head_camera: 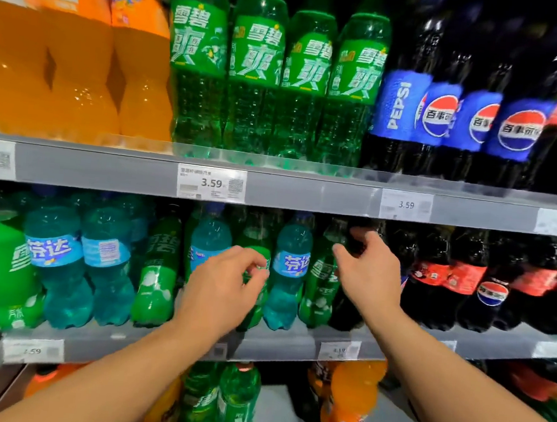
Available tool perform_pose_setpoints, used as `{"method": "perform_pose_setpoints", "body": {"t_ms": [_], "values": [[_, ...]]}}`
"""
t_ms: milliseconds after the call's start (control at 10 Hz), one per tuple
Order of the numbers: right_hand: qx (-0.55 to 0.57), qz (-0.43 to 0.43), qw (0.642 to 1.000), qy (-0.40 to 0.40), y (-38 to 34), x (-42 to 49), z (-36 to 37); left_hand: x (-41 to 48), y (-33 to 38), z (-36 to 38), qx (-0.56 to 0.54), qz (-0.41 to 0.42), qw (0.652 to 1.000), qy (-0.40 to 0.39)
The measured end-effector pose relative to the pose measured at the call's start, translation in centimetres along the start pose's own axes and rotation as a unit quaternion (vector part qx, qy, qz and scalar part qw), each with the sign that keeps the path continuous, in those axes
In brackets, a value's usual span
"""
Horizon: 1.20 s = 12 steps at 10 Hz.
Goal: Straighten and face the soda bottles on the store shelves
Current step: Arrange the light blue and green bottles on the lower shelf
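While left hand (227, 280) pinches green bottle (255, 309) | right hand (369, 272) grips dark bottle (346, 307) upright

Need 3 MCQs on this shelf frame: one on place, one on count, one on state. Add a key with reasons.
1. On the top shelf the large green bottles stand:
A) between the orange bottles and the Pepsi bottles
B) right of the Pepsi bottles
C) left of the orange bottles

2. Large green bottles in that front row:
A) two
B) six
C) four

3. The left hand:
A) hangs idle
B) grips a small green bottle on the middle shelf
C) lies flat on a price tag

Key:
1. A: orange is at their left and Pepsi at their right.
2. C: four green labels face out side by side.
3. B: its fingers curl round the bottle.
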State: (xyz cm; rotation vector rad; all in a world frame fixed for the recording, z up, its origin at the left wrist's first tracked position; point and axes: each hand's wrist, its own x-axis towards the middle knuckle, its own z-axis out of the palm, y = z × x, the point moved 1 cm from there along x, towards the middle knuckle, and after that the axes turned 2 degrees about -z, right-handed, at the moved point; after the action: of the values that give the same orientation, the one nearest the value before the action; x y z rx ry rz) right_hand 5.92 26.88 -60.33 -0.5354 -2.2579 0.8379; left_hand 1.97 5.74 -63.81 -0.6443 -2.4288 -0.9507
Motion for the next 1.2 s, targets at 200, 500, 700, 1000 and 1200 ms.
{"method": "perform_pose_setpoints", "body": {"t_ms": [200, 500, 700, 1000, 1200], "values": [[-0.067, 0.036, 0.99, -0.123, -0.7, 2.6, 0.0, 0.8, 2.0, 0.4, -0.012, -0.01, 1.0, -0.012], [-0.054, 0.076, 0.969, -0.228, -2.3, 4.6, -0.4, 4.1, 4.1, 0.5, 0.085, -0.069, 0.992, -0.058], [-0.077, 0.118, 0.961, -0.239, -3.2, 4.2, -1.1, 5.5, 5.4, 1.9, 0.105, -0.088, 0.987, -0.089], [-0.029, 0.111, 0.958, -0.262, -1.1, 5.5, 0.3, 7.0, 6.4, 3.2, 0.09, -0.133, 0.98, -0.113], [-0.095, 0.104, 0.95, -0.278, -2.3, 4.7, -0.9, 6.3, 7.1, 2.6, 0.063, -0.094, 0.988, -0.103]]}}
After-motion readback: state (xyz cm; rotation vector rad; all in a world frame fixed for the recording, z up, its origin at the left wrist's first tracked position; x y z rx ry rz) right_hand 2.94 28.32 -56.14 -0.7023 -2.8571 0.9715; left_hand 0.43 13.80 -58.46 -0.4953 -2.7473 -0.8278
